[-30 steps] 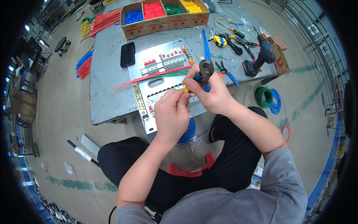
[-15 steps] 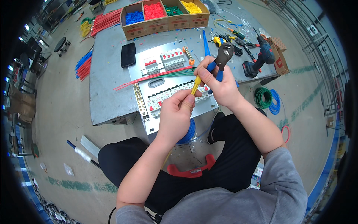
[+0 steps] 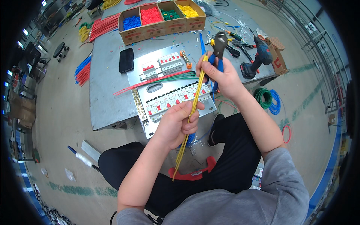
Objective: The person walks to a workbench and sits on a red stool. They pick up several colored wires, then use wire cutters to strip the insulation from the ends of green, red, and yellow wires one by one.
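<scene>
My right hand (image 3: pixel 225 79) grips blue-handled crimping or cutting pliers (image 3: pixel 220 42), dark jaws pointing up. Between its thumb and fingers it also pinches the top end of several long yellow wires (image 3: pixel 199 85), where a yellow sleeve shows. Lower down, my left hand (image 3: pixel 177 124) is closed loosely around the same wires, whose tails hang over my lap. Behind the hands, a metal mounting plate (image 3: pixel 139 60) carries a row of circuit breakers (image 3: pixel 168 106), two smaller breaker groups and brass terminal bars. Red wires (image 3: pixel 131 87) and green wires (image 3: pixel 170 78) lie across it.
Beyond the plate stand cardboard bins (image 3: pixel 161 27) of blue, red, green and yellow sleeves. A black phone (image 3: pixel 126 60) lies left of the plate. At the table's right are a cordless drill (image 3: pixel 262 56) and hand tools. Coils of green wire (image 3: pixel 263 98) and blue wire (image 3: pixel 275 102) lie on the floor.
My left hand has slid down and toward me along the yellow wires, away from the sleeve. The wires now show at full length, and the pliers have shifted slightly up and left.
</scene>
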Available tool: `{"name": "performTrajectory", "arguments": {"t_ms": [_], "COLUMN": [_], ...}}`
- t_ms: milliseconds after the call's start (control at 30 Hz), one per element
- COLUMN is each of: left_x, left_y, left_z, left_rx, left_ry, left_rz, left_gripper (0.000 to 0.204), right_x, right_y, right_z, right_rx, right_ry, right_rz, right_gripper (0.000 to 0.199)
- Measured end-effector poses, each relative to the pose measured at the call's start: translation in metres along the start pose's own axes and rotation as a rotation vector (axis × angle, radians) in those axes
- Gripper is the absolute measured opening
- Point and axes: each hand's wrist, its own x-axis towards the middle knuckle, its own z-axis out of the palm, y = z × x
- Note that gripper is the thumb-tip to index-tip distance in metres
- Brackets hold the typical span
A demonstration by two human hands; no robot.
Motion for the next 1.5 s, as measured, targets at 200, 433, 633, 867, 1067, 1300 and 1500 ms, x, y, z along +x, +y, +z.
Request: {"name": "performTrajectory", "arguments": {"t_ms": [200, 433, 633, 867, 1067, 1300, 1500], "left_x": [0.000, 0.006, 0.002, -0.001, -0.003, 0.004, 0.003], "left_y": [-0.002, -0.010, -0.002, 0.006, 0.007, 0.012, 0.015], "left_z": [0.000, 0.004, 0.008, 0.004, 0.001, -0.010, -0.018], "left_rx": [0.031, 0.495, 0.614, 0.609, 0.622, 0.671, 0.637], "left_ry": [0.058, 0.242, 0.133, 0.048, 0.086, 0.274, 0.289], "left_rz": [0.018, 0.156, 0.064, -0.063, -0.080, 0.003, 0.042], "left_gripper": [0.026, 0.029, 0.030, 0.025, 0.023, 0.022, 0.021], "right_x": [-0.003, -0.004, 0.005, 0.013, 0.022, 0.055, 0.059], "right_y": [0.005, 0.003, 0.010, 0.015, 0.023, 0.092, 0.132], "right_z": [0.002, 0.008, -0.007, -0.020, -0.029, -0.146, -0.177], "right_rx": [0.024, -0.085, 0.045, 0.038, -0.017, -1.062, -1.184], "right_ry": [-0.028, 0.031, 0.021, 0.077, 0.084, 0.276, 0.090], "right_rz": [0.069, 0.055, 0.267, 0.294, 0.388, 0.388, 0.819], "right_gripper": [0.023, 0.024, 0.023, 0.022, 0.032, 0.043, 0.054]}}
